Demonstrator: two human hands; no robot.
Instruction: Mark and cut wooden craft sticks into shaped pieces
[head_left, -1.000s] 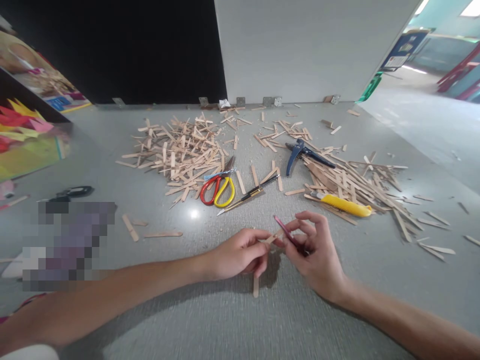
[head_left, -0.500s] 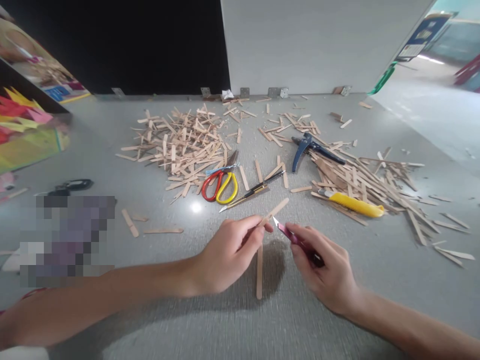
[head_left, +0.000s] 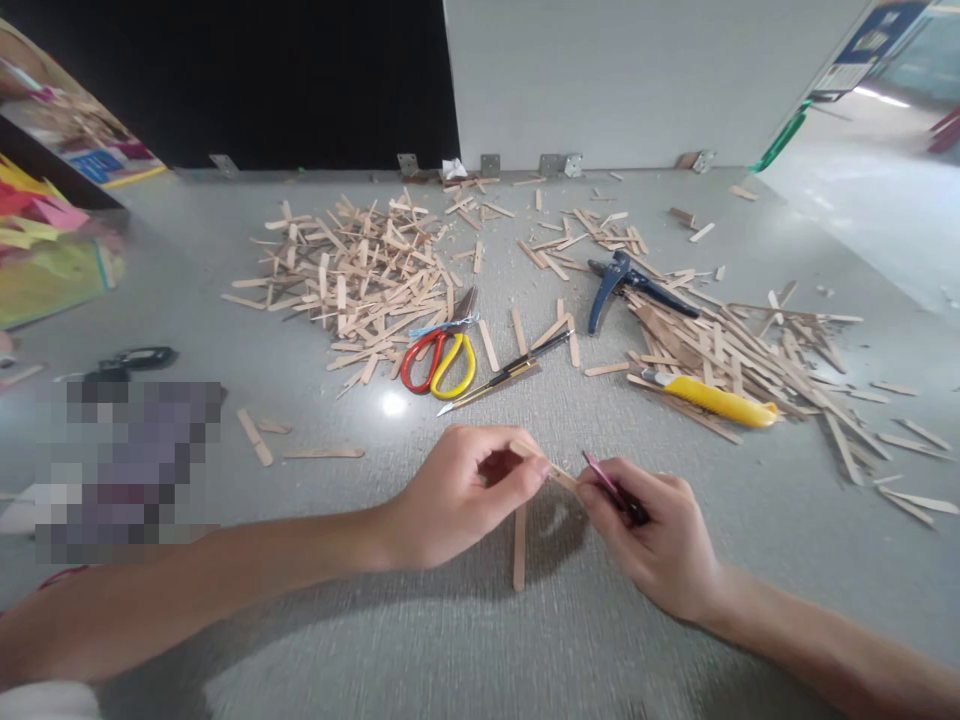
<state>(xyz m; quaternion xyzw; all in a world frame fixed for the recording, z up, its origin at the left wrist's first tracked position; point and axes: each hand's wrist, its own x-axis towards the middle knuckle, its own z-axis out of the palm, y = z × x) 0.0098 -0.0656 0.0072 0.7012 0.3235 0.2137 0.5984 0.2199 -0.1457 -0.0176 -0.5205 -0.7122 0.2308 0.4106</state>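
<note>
between pinched fingers of the left hand (head_left: 465, 500) sits a craft stick (head_left: 564, 480), its other end meeting the right hand (head_left: 661, 535), closed around a pink craft knife (head_left: 609, 483). bending too hard might snap the thin wood; a slip could nick a fingertip. below lies a loose stick (head_left: 519, 555).

It's a craft workspace (scissors (head_left: 444, 341), wooden sticks (head_left: 375, 275)).

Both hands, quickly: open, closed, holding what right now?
Left hand: closed, pinching a wooden stick.
Right hand: closed on a pink tool, apparently touching the stick.
</note>
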